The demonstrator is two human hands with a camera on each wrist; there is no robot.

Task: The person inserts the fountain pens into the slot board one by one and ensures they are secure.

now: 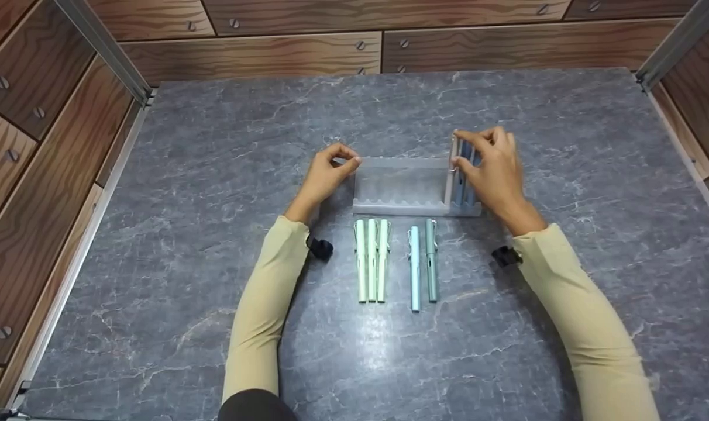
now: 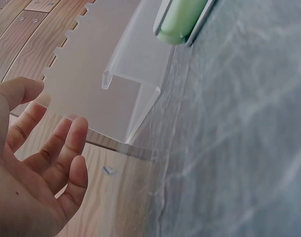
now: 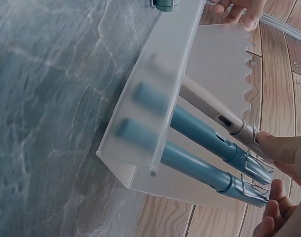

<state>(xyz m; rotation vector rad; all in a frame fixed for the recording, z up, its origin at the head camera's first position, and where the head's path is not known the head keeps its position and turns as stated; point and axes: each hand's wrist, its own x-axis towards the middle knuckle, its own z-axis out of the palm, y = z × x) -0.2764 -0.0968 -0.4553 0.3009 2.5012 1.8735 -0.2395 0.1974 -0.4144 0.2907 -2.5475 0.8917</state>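
A translucent plastic pen stand (image 1: 401, 180) with a notched upper edge and a front ledge stands upright on the table. My left hand (image 1: 330, 171) pinches its upper left corner between thumb and index finger; the other fingers are loosely bent in the left wrist view. At the stand's right end, my right hand (image 1: 498, 169) pinches the capped end of a pale grey pen (image 3: 207, 103), whose lower end sits behind the frosted ledge. Beside it, two blue pens (image 3: 200, 131) lean in the stand, their clips close to my right fingers.
In front of the stand lie three light green pens (image 1: 371, 260) side by side, then a light blue pen (image 1: 415, 269) and a dark green pen (image 1: 431, 260). The grey marbled table (image 1: 185, 175) is bordered by wood-patterned walls (image 1: 296, 55) at the back and sides.
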